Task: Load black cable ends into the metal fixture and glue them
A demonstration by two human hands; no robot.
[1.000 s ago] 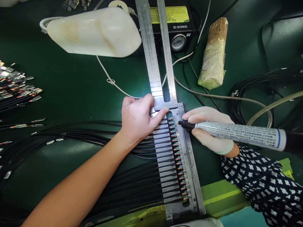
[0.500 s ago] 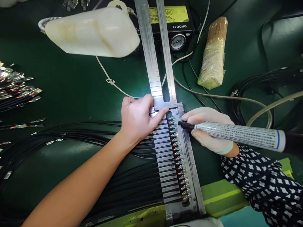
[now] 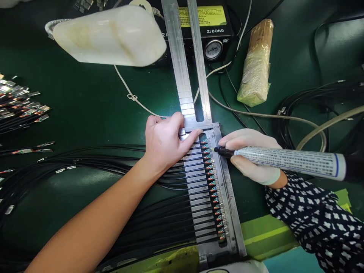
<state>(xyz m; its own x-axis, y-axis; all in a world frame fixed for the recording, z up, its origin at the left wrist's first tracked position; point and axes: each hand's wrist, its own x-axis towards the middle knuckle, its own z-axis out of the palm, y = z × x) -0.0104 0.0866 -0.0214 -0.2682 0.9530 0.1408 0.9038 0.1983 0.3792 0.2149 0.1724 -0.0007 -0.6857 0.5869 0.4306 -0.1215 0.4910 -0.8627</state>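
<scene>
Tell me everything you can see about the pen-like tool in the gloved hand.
The tool is a long white barrel printed with rows of small text, with a blue ring and a dark rear end toward the right edge. Its dark tapered tip points left at the upper wire ends in the metal fixture. It lies nearly level, gripped near the tip by the gloved right hand.

electronics assembly workshop: green esd mat [image 3: 85, 87], cable fixture [image 3: 224, 189], zi dong dispenser ctrl box [image 3: 212, 32]
</scene>
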